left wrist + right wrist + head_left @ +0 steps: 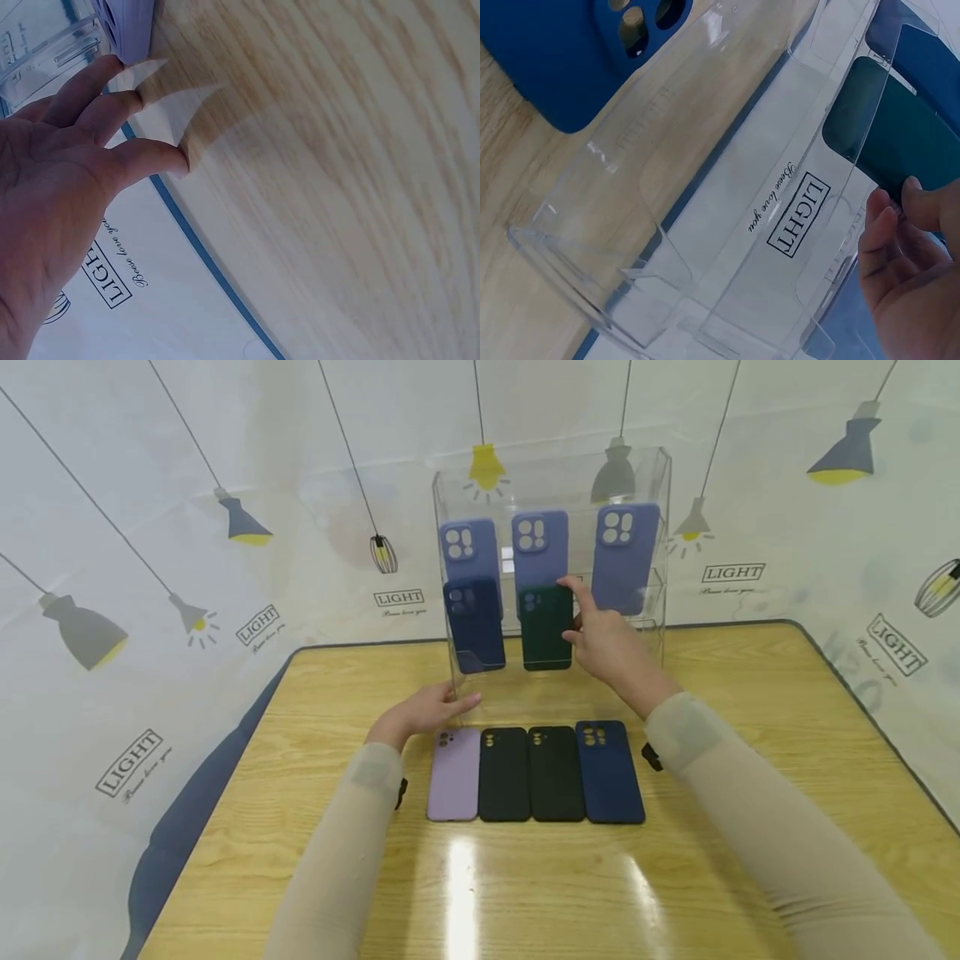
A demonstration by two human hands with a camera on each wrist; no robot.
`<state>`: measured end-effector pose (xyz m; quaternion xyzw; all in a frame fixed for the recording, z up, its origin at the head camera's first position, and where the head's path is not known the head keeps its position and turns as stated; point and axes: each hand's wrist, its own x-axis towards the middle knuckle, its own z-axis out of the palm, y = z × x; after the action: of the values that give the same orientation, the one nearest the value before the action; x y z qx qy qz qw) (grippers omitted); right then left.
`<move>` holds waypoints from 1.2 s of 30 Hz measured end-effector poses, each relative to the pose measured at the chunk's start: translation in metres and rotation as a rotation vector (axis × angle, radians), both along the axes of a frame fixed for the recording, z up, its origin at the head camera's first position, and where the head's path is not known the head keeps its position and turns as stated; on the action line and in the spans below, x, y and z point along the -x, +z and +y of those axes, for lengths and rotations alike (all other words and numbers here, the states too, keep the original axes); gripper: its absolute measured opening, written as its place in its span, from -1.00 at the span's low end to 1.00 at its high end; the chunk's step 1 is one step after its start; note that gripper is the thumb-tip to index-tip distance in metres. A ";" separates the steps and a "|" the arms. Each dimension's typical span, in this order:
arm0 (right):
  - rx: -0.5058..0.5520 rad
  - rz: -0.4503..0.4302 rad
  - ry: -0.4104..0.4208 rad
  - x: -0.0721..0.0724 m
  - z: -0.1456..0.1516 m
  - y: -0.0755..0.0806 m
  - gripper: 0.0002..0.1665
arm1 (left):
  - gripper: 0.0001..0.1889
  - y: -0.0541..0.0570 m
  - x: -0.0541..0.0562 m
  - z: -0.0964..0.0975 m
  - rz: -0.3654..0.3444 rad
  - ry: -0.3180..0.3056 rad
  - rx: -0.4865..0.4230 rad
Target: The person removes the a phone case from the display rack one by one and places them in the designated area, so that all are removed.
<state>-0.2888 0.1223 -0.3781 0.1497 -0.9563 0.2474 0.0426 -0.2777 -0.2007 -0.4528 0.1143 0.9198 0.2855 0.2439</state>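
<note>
A clear acrylic display rack [543, 485] stands on the table. My right hand [611, 643] grips a dark green phone case [546, 631] at its right side, index finger at the top corner. In the right wrist view, the thumb lies on the edge of that case [892, 124]. Left of it in the same tier leans a dark blue phone case [476, 631]. Beside the rack's lower left corner is my left hand [427, 706], fingers extended and nothing held. The left wrist view has its fingertips near a lilac phone case [129, 30]; contact with the rack is unclear.
Three periwinkle phone cases [626, 556] stand in the upper tier. On the table before the rack lie a lilac case [453, 777], two black cases [505, 777] and a navy case [611, 781], side by side. A printed wall covering [330, 585] rises behind the wooden table [300, 760].
</note>
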 end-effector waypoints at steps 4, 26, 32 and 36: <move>0.010 0.012 -0.016 -0.001 -0.003 -0.003 0.01 | 0.06 0.000 0.001 -0.002 0.000 -0.001 -0.005; 0.054 0.030 -0.038 0.000 -0.003 -0.010 -0.02 | 0.12 -0.002 -0.001 -0.002 -0.007 0.024 -0.020; 0.047 0.046 -0.032 -0.001 -0.003 -0.008 -0.02 | 0.09 -0.001 0.000 -0.002 0.002 0.023 -0.033; 0.049 0.023 -0.027 0.000 -0.003 -0.008 -0.01 | 0.11 -0.002 0.000 -0.002 -0.012 0.026 -0.026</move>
<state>-0.2887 0.1197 -0.3859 0.1383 -0.9514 0.2686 0.0606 -0.2779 -0.2031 -0.4545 0.1038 0.9159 0.3013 0.2440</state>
